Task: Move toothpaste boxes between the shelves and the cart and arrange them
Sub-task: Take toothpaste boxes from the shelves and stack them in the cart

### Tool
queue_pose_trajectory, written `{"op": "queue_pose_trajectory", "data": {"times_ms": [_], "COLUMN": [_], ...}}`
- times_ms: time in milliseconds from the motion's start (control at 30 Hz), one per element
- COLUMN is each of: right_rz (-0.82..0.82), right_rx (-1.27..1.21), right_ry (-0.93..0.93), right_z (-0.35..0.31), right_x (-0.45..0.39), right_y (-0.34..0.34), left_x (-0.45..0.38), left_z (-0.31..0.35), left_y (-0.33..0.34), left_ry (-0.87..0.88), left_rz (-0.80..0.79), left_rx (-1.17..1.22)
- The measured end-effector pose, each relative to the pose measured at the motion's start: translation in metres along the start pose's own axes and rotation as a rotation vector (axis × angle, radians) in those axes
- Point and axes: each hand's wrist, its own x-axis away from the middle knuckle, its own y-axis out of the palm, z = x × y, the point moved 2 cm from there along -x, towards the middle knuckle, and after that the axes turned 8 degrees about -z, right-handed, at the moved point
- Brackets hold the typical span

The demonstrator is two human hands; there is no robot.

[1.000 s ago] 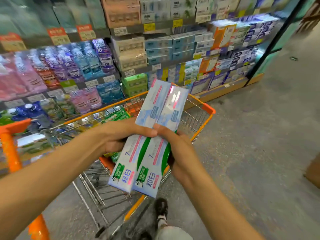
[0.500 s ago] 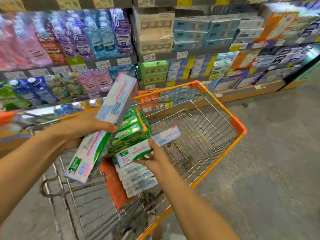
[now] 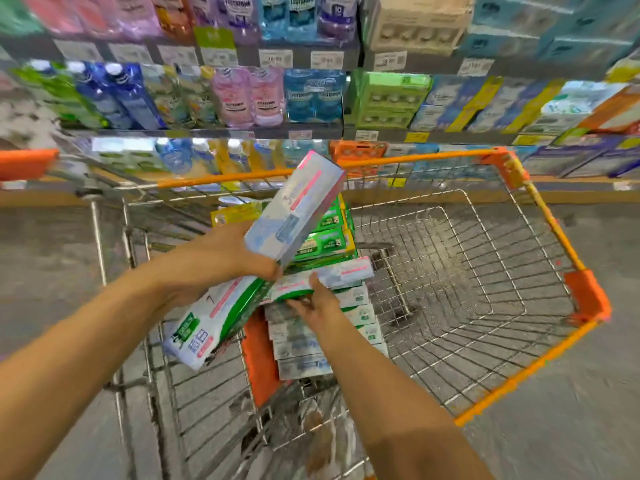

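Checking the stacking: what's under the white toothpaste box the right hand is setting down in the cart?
The right hand rests this box on a stack of similar white boxes against the cart's near wall. Anything below that stack is hidden.

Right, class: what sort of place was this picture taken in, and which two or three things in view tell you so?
Most likely a supermarket aisle. Shelves carry price tags under rows of packaged goods, and an orange-rimmed wire shopping cart stands before them, holding stacked toothpaste boxes.
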Motion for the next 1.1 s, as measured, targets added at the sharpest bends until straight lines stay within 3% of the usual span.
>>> {"op": "queue_pose_trajectory", "data": {"times_ms": [200, 367, 433, 500, 567, 700, 800, 900, 967, 1100], "right_rz": [0.024, -0.105, -0.16, -0.329, -0.431, -0.215, -0.179, -0.021, 0.11, 0.175], "right_rx": [0.07, 0.47, 0.445, 0.249, 0.222, 0.274, 0.089, -0.062, -0.02, -0.017], "right_ry": [0.039, 0.147, 0.043, -0.1, -0.229, -0.376, -0.277, -0.179, -0.162, -0.116], "right_z": [0.0, -0.037, -0.067, -0.088, -0.094, -0.074, -0.057, -0.037, -0.023, -0.009], "right_x": [-0.012, 0.033, 0.072, 0.115, 0.157, 0.172, 0.15, 0.109, 0.08, 0.045], "right_y": [0.007, -0.007, -0.004, 0.003, 0.007, -0.016, -0.036, -0.054, -0.063, -0.06], "left_x": [-0.005, -0.015, -0.023, -0.032, -0.04, -0.056, -0.067, -0.071, -0.066, -0.053], "left_z": [-0.007, 0.0, 0.004, 0.01, 0.016, 0.013, -0.005, -0.024, -0.034, -0.046], "left_y": [-0.004, 0.006, 0.013, 0.023, 0.038, 0.075, 0.085, 0.069, 0.057, 0.044], "left_ry": [-0.026, -0.01, -0.013, 0.011, 0.031, 0.011, -0.055, -0.163, -0.205, -0.258], "left_rz": [-0.003, -0.003, -0.007, -0.055, -0.096, -0.187, -0.253, -0.181, -0.133, -0.126], "left_rx": [-0.003, -0.071, -0.122, -0.186, -0.29, -0.525, -0.552, -0.428, -0.394, -0.421]}}
